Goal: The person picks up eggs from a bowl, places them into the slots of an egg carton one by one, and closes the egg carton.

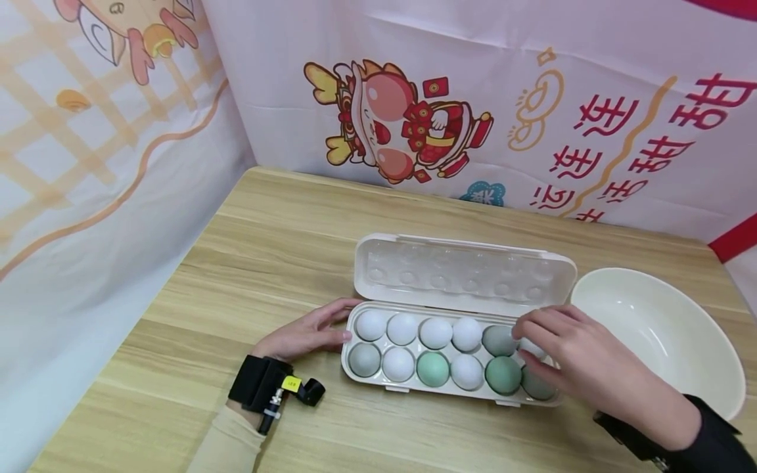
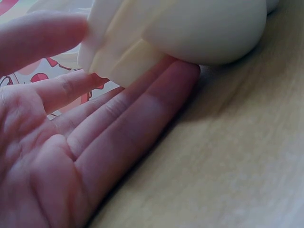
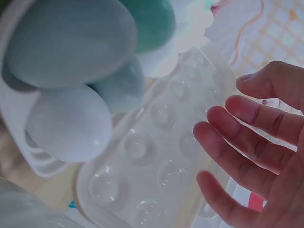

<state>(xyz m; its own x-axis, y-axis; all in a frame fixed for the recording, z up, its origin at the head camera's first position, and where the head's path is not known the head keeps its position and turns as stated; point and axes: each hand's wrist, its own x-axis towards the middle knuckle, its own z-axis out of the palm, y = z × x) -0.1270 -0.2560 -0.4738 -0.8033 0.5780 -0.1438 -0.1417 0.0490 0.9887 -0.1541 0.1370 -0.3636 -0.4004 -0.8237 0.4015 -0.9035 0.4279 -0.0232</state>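
Note:
An egg carton (image 1: 421, 389) sits on the table with its clear lid (image 1: 455, 263) folded back. White eggs (image 1: 436, 333), grey-blue eggs (image 1: 364, 359), a pale green egg (image 1: 434, 369) and a darker green egg (image 1: 503, 375) fill its two rows. My left hand (image 1: 304, 334) holds the carton's left end, thumb on the rim and fingers (image 2: 137, 118) against its underside. Over the right end hovers my right hand (image 1: 576, 351). Its fingers are spread, slightly bent, with nothing between them. Below it, a white egg (image 3: 71, 124) lies in the end cup, partly hidden in the head view.
A large cream bowl (image 1: 698, 358) stands right of the carton, close behind my right forearm. The wooden table (image 1: 236, 263) extends to the left and front. Printed cloth (image 1: 284, 39) hangs behind the table and along its left side.

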